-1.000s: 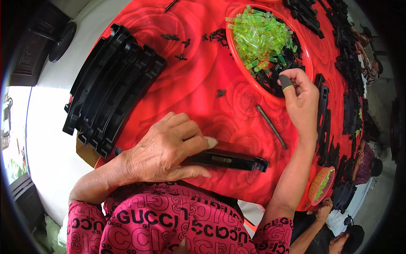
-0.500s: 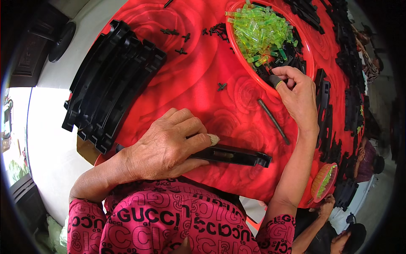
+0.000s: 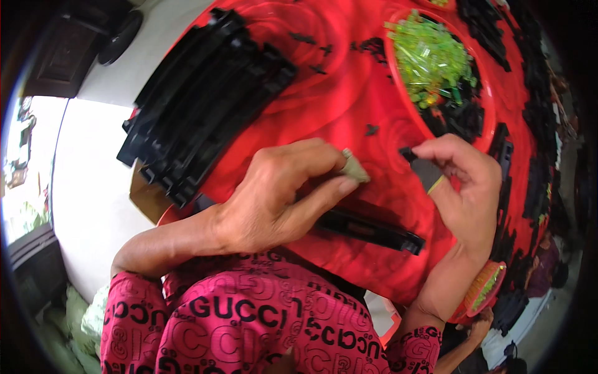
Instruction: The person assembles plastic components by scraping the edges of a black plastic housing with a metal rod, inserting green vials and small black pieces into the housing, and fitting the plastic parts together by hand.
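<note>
My left hand (image 3: 283,196) is raised over the near side of the red cloth, thumb and index finger pressed together. A pale wrap covers the index fingertip, and anything in the pinch is too small to tell. Below it lies a long black plastic bar (image 3: 374,232), its left end hidden by the hand. My right hand (image 3: 464,187), with a dark cover on the thumb, pinches a small black plastic piece (image 3: 408,153). It is just outside the near rim of a red basin (image 3: 416,115) holding yellow-green clear plastic pieces (image 3: 430,59) and black parts (image 3: 458,118).
A stack of long black plastic bars (image 3: 208,103) fills the left of the table. Small black cross-shaped pieces (image 3: 317,70) are scattered on the red cloth (image 3: 336,118). At right stand more black parts (image 3: 536,124) and a small basket (image 3: 486,290) near another person's hand (image 3: 479,330).
My right hand has come out of the basin toward me with a small black piece. My left hand has let go of the bar and lifted, fingertips pinched. The whole view has shifted.
</note>
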`<state>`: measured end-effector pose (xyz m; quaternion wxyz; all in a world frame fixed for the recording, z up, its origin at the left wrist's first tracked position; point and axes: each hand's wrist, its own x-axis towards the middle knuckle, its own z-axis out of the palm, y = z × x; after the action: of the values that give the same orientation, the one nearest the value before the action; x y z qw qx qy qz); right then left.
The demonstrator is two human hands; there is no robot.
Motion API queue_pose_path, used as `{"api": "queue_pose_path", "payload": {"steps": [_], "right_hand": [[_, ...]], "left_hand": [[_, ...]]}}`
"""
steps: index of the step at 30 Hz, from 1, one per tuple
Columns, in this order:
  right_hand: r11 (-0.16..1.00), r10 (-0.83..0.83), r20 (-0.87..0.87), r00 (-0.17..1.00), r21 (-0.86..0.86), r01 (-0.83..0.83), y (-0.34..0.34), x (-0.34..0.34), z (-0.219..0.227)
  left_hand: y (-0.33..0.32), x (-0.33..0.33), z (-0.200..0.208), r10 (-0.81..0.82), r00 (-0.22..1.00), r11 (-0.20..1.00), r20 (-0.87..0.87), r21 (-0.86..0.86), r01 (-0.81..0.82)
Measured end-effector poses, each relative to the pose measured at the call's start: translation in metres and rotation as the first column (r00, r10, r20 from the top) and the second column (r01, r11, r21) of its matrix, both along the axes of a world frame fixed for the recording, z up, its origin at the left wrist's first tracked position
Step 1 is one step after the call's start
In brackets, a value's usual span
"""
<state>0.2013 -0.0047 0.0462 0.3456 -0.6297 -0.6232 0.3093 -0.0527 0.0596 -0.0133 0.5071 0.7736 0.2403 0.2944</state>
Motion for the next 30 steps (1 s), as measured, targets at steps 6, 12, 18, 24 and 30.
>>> {"api": "queue_pose_path", "payload": {"steps": [6,12,18,24,30], "right_hand": [[0.867,0.167,0.410,0.897,0.372,-0.331,0.006,-0.041,0.000],[0.856,0.074,0.333,0.940,0.463,-0.231,0.007,-0.044,0.003],[0.967,0.081,-0.168,0.982,0.250,-0.037,0.004,-0.025,-0.009],[0.997,0.049,-0.374,0.926,0.072,-0.023,0.001,-0.034,-0.011],[0.991,0.107,-0.296,0.949,0.108,-0.078,0.001,-0.037,-0.013]], "left_hand": [[0.005,-0.006,0.020,0.061,0.993,0.803,0.102,-0.596,0.012],[0.011,-0.014,0.028,-0.096,0.973,0.594,0.208,-0.773,0.224],[0.012,-0.014,0.015,-0.010,0.970,0.642,0.244,-0.742,0.194],[0.006,-0.014,0.014,-0.016,0.979,0.644,0.203,-0.747,0.165],[0.009,-0.013,0.013,-0.008,0.997,0.839,0.076,-0.541,0.048]]}}
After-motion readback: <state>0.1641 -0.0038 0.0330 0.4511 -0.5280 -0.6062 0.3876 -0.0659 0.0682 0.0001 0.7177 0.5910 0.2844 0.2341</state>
